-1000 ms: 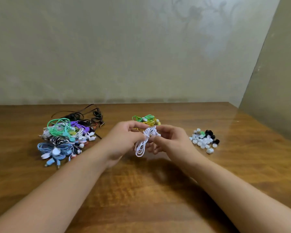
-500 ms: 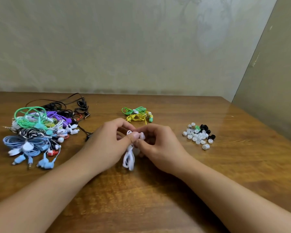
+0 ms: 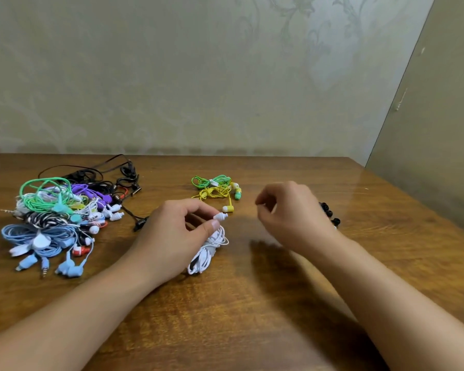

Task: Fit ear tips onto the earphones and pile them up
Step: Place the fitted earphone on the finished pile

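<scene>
We see no readable writing or brand on anything here. Nearest us, both forearms reach forward over the wooden bench. Our left hand curls around a bundled white earphone, thumb and forefinger pinching one white earbud so its nozzle points right; the coiled cable hangs below the palm, just above the bench. Our right hand is raised apart from it, wrist bent, fingers curled with thumb and forefinger tips together; whether this grip holds an ear tip we cannot tell. Just behind that hand a few black ear tips peek out. Further left lies the pile of tangled earphones in blue, green, purple, white and black. Beyond the hands, green and yellow earphones sit together.
</scene>
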